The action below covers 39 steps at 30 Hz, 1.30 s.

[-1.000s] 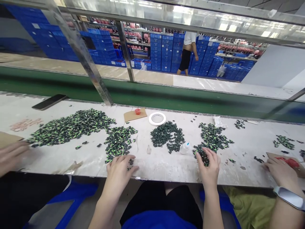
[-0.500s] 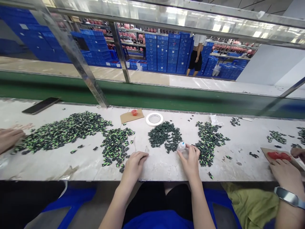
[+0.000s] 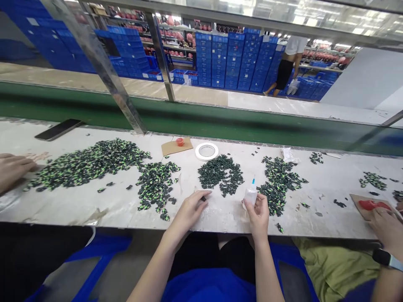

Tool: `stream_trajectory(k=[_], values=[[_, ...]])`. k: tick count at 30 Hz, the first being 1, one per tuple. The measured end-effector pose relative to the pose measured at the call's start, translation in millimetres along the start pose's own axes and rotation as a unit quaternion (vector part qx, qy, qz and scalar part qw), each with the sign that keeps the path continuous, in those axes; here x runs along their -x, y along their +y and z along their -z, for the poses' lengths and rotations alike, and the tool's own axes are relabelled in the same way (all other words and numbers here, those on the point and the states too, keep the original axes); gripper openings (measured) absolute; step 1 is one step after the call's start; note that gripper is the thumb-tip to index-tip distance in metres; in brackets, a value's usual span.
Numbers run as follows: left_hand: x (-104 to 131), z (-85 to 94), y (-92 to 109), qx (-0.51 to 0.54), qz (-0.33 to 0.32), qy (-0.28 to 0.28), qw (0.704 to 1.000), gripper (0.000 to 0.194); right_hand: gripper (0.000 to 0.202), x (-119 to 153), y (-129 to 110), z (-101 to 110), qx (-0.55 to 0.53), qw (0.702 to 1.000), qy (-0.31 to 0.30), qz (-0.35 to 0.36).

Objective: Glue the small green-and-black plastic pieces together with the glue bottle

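Observation:
My right hand (image 3: 258, 212) is closed around a small white, translucent glue bottle (image 3: 251, 196) whose thin blue needle tip points up. In my left hand (image 3: 192, 207) a small dark piece (image 3: 203, 199) is pinched between thumb and fingers, just above the table. Beyond and between my hands lies a pile of plain dark green pieces (image 3: 217, 173). A pile of black-and-green pieces (image 3: 157, 184) spreads to the left of my left hand, and another black-and-green pile (image 3: 277, 184) sits right beside the bottle.
Behind the piles lie a roll of white tape (image 3: 206, 145) and a cardboard piece (image 3: 168, 148) bearing a red cup (image 3: 179, 142). A phone (image 3: 58, 129) rests at back left. Co-workers' hands (image 3: 14, 170) reach in from both sides. A metal post (image 3: 119, 94) rises behind the table.
The bottle has tipped from facing me to upright, showing its blue needle. My left hand has moved right and a dark piece now shows in it. A background person has walked right.

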<state>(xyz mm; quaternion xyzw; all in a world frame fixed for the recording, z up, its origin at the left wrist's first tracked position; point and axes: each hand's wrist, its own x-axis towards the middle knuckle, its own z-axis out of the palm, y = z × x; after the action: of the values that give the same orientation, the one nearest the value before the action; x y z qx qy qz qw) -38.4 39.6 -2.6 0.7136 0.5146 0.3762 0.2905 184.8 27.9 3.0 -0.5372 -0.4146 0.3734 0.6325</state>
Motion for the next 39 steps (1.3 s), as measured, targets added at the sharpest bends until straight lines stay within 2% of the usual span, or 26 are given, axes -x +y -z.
stream_trajectory(k=[3,7,12,17,21,23,28,32,39], values=[[2.1,2.1,-4.2,-0.037,0.009,0.014,0.999,0.033,0.033,0.3,-1.3,3.7,-0.032,0.999,0.026,0.004],[2.7,3.2,-11.6,-0.088,0.003,0.040,0.995,0.024,0.032,-1.0,0.5,4.9,-0.110,0.992,0.060,-0.020],[-2.5,-0.1,-8.2,-0.121,-0.049,0.019,0.991,0.020,0.033,0.5,2.9,-0.7,-0.135,0.982,0.108,-0.070],[-3.7,-7.0,-3.5,-0.125,-0.090,0.004,0.988,0.017,0.038,4.6,-1.7,-4.5,-0.132,0.984,0.086,-0.087],[-2.8,-11.0,-2.7,-0.124,-0.091,0.011,0.988,0.016,0.039,5.2,-3.0,-6.1,-0.125,0.985,0.081,-0.086],[-3.5,-12.3,-1.7,-0.111,-0.094,-0.001,0.989,0.021,0.039,5.1,-2.4,-6.7,-0.116,0.987,0.081,-0.080],[-7.6,-16.9,3.8,-0.099,-0.098,-0.038,0.990,0.014,0.037,5.9,-0.5,-5.9,-0.094,0.990,0.087,-0.059],[-8.9,-20.5,8.2,-0.106,-0.093,-0.051,0.989,0.014,0.036,7.8,-1.0,-4.3,-0.055,0.995,0.066,-0.042],[-7.6,-19.2,5.3,-0.129,-0.077,0.025,0.988,0.014,0.032,17.7,-6.1,-16.2,0.044,0.998,0.045,-0.002]])
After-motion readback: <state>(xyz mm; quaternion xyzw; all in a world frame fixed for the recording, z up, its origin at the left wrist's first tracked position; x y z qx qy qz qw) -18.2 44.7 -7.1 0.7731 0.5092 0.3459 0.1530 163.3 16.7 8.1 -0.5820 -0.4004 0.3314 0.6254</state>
